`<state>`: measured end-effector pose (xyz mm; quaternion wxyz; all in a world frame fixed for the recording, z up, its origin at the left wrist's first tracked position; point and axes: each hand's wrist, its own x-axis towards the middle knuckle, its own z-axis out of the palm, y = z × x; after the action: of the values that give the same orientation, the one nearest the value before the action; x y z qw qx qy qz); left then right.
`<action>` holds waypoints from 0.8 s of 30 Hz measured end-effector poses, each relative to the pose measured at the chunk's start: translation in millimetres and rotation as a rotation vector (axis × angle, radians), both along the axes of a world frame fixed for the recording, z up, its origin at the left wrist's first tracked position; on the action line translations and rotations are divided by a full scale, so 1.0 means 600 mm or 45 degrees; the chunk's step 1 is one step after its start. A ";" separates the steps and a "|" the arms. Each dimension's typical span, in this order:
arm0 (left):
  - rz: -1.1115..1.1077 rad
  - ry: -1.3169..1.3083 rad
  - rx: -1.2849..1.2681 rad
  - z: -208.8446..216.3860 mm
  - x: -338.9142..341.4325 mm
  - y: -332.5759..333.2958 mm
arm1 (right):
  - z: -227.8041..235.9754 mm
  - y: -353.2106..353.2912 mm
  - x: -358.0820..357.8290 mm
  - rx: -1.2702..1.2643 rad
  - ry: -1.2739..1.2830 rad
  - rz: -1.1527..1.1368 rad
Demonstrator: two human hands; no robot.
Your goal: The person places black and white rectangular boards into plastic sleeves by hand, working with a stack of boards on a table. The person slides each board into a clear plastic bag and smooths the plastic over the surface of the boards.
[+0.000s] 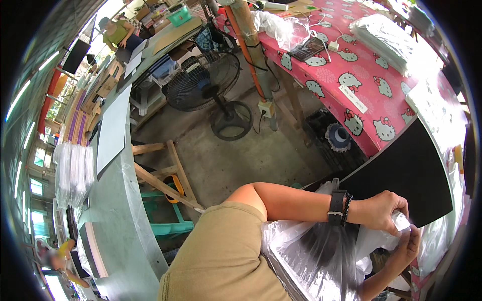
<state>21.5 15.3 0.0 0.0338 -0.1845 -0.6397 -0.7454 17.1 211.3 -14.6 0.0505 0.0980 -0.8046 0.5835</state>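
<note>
1. At lower right of the frame, bare left hand (384,211) with black-strapped wristwatch (336,206) and dark beaded bracelet (347,208), thumb and fingers closed around small shiny white piece (400,221), too small to tell its exact kind
2. Just below, bare right hand (410,246), fingers curled, tips at the lower edge of the same white piece; cannot tell whether gripping or only touching
3. Toward the lower edge, left of the right hand, crumpled clear plastic film (321,256), partly beneath the left wrist
4. Right side, just above both hands, large flat black panel (406,173) with pale edge
5. Upper right, pink table cover (369,83) printed with white cat faces, under plastic-wrapped white stack (381,40)
6. Upper centre, black pedestal fan (203,83) on grey concrete floor (191,145)
7. Left side, long grey-green worktable (115,210) with flat pale sheet (113,128)
8. Upper left, person in green top (118,35)
</note>
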 end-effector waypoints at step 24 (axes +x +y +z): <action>-0.244 -0.393 0.227 -0.040 -0.052 -0.100 | -0.082 0.270 -0.080 -0.619 -0.056 -0.298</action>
<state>-9.8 -44.7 -24.2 -0.1195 -0.1244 -0.5481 -0.8184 -31.1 373.4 -63.5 0.1222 -0.0236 -0.6475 0.7518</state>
